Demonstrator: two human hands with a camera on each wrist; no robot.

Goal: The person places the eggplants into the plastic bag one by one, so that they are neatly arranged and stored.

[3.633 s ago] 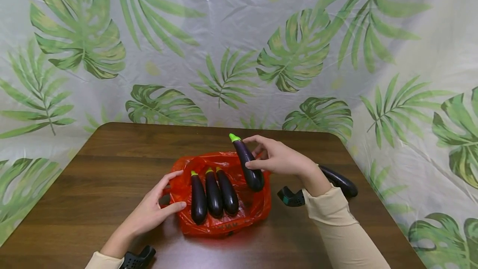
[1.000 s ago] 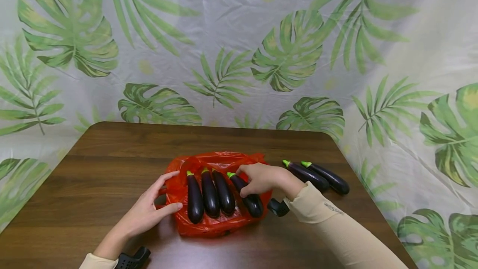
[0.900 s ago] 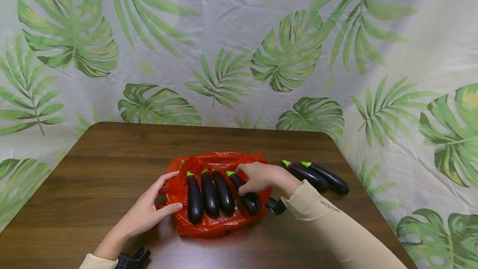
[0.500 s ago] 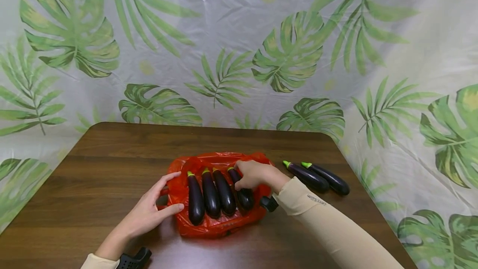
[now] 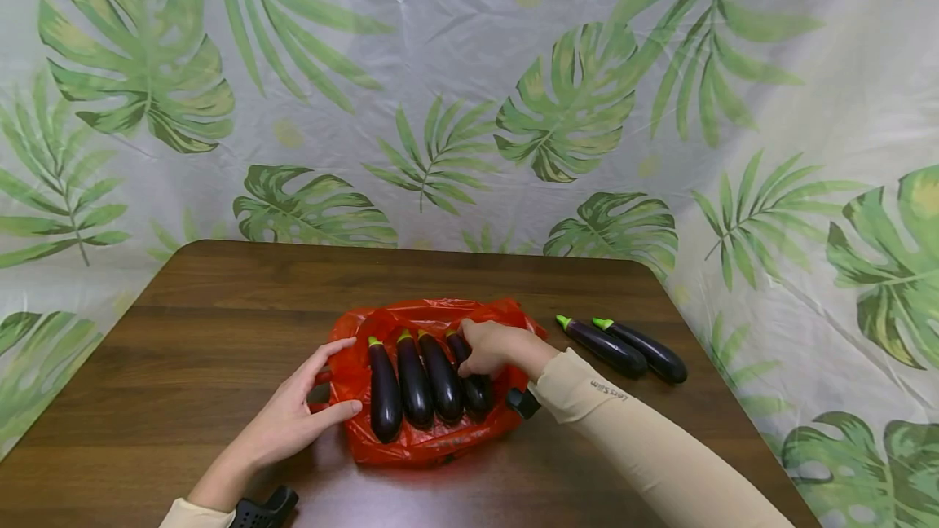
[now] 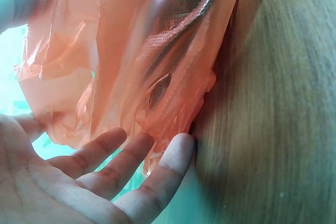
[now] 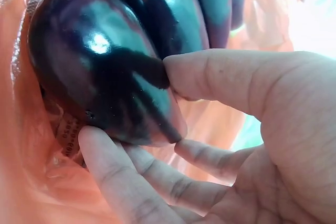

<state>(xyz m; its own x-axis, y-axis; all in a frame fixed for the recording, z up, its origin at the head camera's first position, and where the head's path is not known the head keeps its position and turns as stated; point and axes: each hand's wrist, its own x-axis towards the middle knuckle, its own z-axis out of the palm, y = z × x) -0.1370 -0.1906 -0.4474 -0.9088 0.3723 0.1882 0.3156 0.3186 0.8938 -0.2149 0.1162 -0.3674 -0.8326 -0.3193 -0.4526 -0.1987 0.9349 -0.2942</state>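
Observation:
A red plastic bag (image 5: pixel 396 451) lies spread on the table with dark purple eggplants in it. Three of them, with the leftmost eggplant (image 5: pixel 385 398) at the bag's left, lie side by side. My right hand (image 5: pixel 499 349) reaches into the bag from the right and holds another eggplant (image 5: pixel 477 393) against this row. In the right wrist view its thumb and fingers lie on either side of that eggplant (image 7: pixel 89 45). My left hand (image 5: pixel 293 410) stays at the bag's left edge, thumb and fingers spread. In the left wrist view its fingertips (image 6: pixel 176 153) touch the crinkled plastic.
Two more eggplants (image 5: pixel 601 346) (image 5: pixel 645 349) with green stems lie side by side on the wooden table (image 5: pixel 242 292), right of the bag, behind my right forearm. A leaf-patterned curtain (image 5: pixel 455 63) hangs behind the table.
My right hand brought an eggplant down into the bag from above its right side, then shifted it left against the other three. The left hand has kept its place at the bag.

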